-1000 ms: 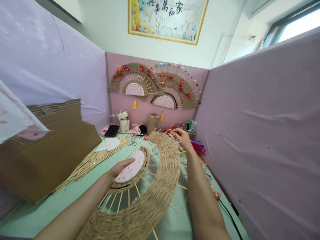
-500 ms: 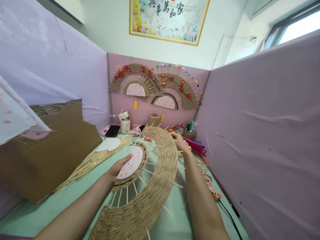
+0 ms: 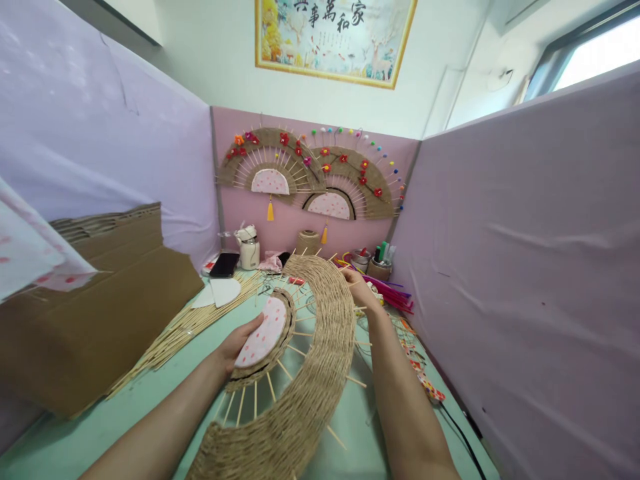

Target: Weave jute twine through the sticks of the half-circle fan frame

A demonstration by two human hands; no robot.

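Observation:
A large woven fan (image 3: pixel 333 333) of brown twine on thin wooden sticks is held up over the table, tilted, its curve facing right. My left hand (image 3: pixel 243 342) grips its half-round centre, which is covered in white cloth with pink dots; the thumb lies on the cloth and the other fingers are behind. At the fan's upper right outer edge, my right hand (image 3: pixel 356 285) is closed around the rim by the stick ends. The fingertips there are partly hidden behind the weave.
Cardboard (image 3: pixel 115 300) stands at the left, beside a bundle of thin sticks (image 3: pixel 185 327). A phone (image 3: pixel 225 265), a white bottle (image 3: pixel 249 248) and a twine spool (image 3: pixel 309 241) are at the back. Pipe cleaners (image 3: pixel 395 295) lie right. Two decorated fans (image 3: pixel 350 157) hang on the pink panel.
The fan has tipped very slightly in my hands, its lower end shifting a little to the right. Both hands keep their hold.

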